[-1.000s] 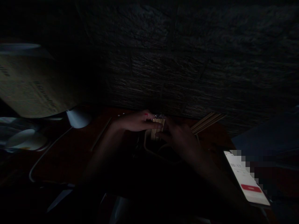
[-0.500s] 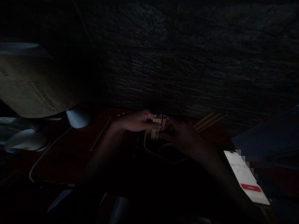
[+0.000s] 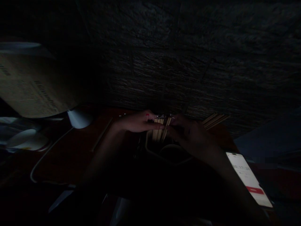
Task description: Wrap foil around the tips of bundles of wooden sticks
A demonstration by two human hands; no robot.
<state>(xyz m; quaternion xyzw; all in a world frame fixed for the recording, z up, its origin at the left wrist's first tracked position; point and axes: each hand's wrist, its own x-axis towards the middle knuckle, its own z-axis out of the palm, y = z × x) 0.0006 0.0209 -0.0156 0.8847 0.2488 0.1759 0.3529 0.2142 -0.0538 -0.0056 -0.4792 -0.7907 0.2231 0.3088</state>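
In dim light, my left hand (image 3: pixel 141 121) closes around several thin wooden sticks (image 3: pixel 158 133) held side by side, the thumb across their front. Their upper ends meet shiny clear or silvery material (image 3: pixel 162 116), too dark to name. My right hand (image 3: pixel 190 133) pinches at a couple of tilted wooden sticks (image 3: pixel 166 129), a small gap from the rest. Its fingertips are partly lost in shadow. Below both hands sits a dark container with a pale rim (image 3: pixel 146 145); the lower stick ends hang over it.
More long sticks (image 3: pixel 215 121) lie behind my right hand near the stone wall (image 3: pixel 150 69). A lit phone (image 3: pixel 249 179) rests at right. To the left are a large printed paper bag (image 3: pixel 30 84), a white cone-shaped object (image 3: pixel 80 118), a white cup (image 3: pixel 25 140) and a white cable (image 3: pixel 47 153).
My right hand has shifted slightly right, and the tilted sticks near it have separated from the bundle. My left hand keeps its hold in nearly the same place.
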